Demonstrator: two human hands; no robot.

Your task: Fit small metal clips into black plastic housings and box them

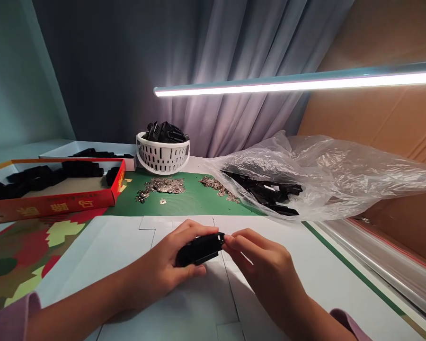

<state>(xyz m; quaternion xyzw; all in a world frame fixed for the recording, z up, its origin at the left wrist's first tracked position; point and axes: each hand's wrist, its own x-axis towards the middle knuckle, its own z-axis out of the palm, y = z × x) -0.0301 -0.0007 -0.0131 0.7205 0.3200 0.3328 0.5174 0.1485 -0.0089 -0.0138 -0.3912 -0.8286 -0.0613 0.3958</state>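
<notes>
My left hand (170, 265) is wrapped around a black plastic part (200, 248), held low over the white sheet (184, 308) at the table's front. My right hand (259, 263) pinches the part's right end, where a small bright metal piece (219, 235) shows at its tip. Both hands meet at the middle of the view. Behind them lie two piles of small silver metal clips (163, 185) on the green mat (191, 201). A clear plastic bag (323, 175) holding more black parts (270, 192) lies to the right.
A white slotted basket (162, 154) full of black parts stands at the back centre. A red cardboard box (53, 189) with black parts lies at the left. A lit tube lamp (298, 83) hangs overhead. Cardboard (386, 118) stands on the right, a curtain behind.
</notes>
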